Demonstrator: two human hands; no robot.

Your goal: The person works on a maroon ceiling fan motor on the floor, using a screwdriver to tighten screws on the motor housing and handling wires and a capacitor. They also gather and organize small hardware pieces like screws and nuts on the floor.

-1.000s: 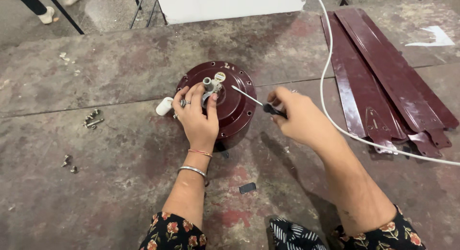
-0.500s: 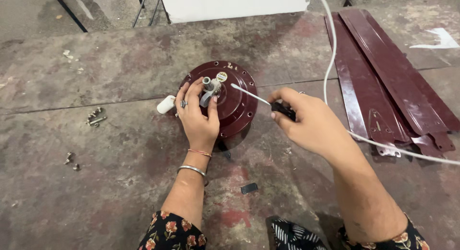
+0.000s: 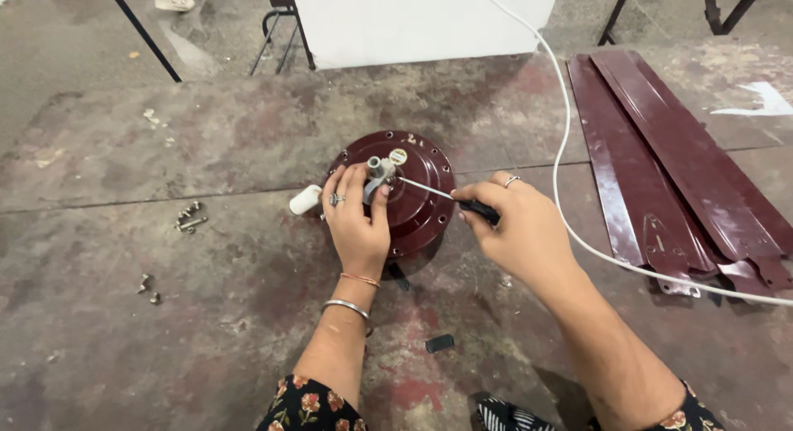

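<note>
Fan motor (image 3: 405,191), heavy and rigid, steadied on the floor (image 3: 165,348).
Left hand (image 3: 357,224) pinched its shaft (image 3: 376,168); right hand (image 3: 516,228) clamped a screwdriver (image 3: 462,201); safest hold judged the rim.

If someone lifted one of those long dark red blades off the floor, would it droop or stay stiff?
The fan blades look like thin painted sheet metal, so probably fairly stiff, with slight flex at the tips. Being long and flat, they would likely feel light but awkward. They lie stacked, so one might slide off another.
</note>
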